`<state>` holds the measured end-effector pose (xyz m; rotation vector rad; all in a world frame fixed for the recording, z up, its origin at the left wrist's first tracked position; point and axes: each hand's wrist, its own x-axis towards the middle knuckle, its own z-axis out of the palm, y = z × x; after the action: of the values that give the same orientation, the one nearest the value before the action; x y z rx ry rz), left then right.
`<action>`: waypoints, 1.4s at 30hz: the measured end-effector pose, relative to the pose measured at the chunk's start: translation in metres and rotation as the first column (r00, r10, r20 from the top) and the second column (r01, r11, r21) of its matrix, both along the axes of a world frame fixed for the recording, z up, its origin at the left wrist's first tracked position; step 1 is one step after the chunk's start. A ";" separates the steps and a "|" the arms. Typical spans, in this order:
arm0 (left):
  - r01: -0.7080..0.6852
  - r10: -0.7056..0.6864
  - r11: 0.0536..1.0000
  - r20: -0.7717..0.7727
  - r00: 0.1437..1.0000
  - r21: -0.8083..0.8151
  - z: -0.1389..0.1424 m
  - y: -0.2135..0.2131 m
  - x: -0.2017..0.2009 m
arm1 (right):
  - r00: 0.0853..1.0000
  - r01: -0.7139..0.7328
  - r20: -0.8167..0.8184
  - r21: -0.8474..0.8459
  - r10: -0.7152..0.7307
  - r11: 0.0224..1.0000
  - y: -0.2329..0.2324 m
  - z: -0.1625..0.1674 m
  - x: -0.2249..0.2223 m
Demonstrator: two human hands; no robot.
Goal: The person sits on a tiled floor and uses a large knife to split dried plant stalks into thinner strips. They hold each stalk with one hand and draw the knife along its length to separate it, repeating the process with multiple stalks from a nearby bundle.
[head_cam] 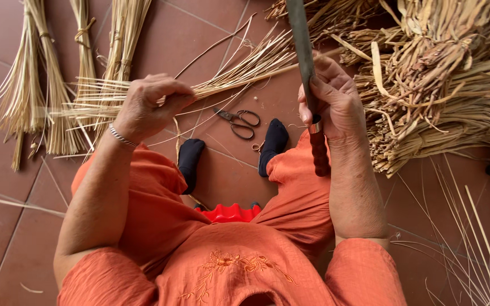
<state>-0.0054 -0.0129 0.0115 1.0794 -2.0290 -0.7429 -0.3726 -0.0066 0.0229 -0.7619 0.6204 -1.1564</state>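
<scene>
Orange crinkled-cotton garment with stitched flower motif [228, 266]: nearest the viewer, covering lap and both knees of the seated person. Red scalloped plastic stool edge [229, 213]: showing between the knees. Two black-socked feet [190, 161]: resting on the reddish-brown tiled floor [7, 226].

Tied bundles of pale straw-coloured reed stalks [41, 85]: lying on the floor at far left, fanned at their lower ends.

Left hand [148, 105]: thin silver bangle at the wrist; grip closed, fingertips pinched together on a loose sheaf of thin pale reed strips [239, 71]. The sheaf lies crosswise, running from the left bundles up toward the right hand.

Small dark metal scissors [239, 122]: lying open on the floor between the two hands, just beyond the feet.

Right hand [336, 105]: grip closed, wrapped round a long grey-bladed knife with turned dark red wooden handle [307, 68]; blade pointing away, handle end pointing toward the lap, blade touching the sheaf.

Large heap of coarse dried brownish plant stems [438, 79]: on the floor at right.
</scene>
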 end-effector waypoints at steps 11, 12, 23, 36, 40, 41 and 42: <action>-0.189 0.183 0.980 -0.100 0.978 -0.055 -0.017 -0.002 -0.027 | 0.961 -0.020 0.276 -0.006 0.020 1.000 -0.023 0.000 0.053; -0.166 0.193 0.979 -0.261 0.946 0.123 -0.017 -0.006 -0.027 | 0.958 -0.040 0.284 0.000 0.038 0.999 -0.023 0.001 0.064; 0.035 0.225 0.968 -0.920 0.321 0.249 0.017 -0.044 0.059 | 0.960 -0.128 -0.248 0.025 0.131 0.991 -0.016 0.058 0.135; -0.081 0.066 0.993 -0.168 0.984 -0.082 0.024 0.000 0.004 | 0.935 -0.230 -0.280 -0.006 0.220 0.973 0.005 0.078 0.136; -0.022 0.005 0.997 -0.237 0.972 -0.068 0.031 0.000 0.003 | 0.940 -0.149 -0.313 -0.018 0.136 0.989 -0.001 0.072 0.149; -0.038 0.029 0.999 -0.219 0.975 -0.036 0.033 -0.001 0.004 | 0.945 -0.138 -0.303 -0.028 0.124 0.990 -0.003 0.071 0.151; -0.026 0.021 1.000 -0.233 0.972 -0.016 0.034 -0.002 0.004 | 0.949 -0.129 -0.293 -0.034 0.114 0.991 -0.004 0.070 0.152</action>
<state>-0.0014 -0.0147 0.0452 0.9561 -1.8177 -0.7976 -0.2207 -0.0103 0.0929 -1.0130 0.7778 -0.9573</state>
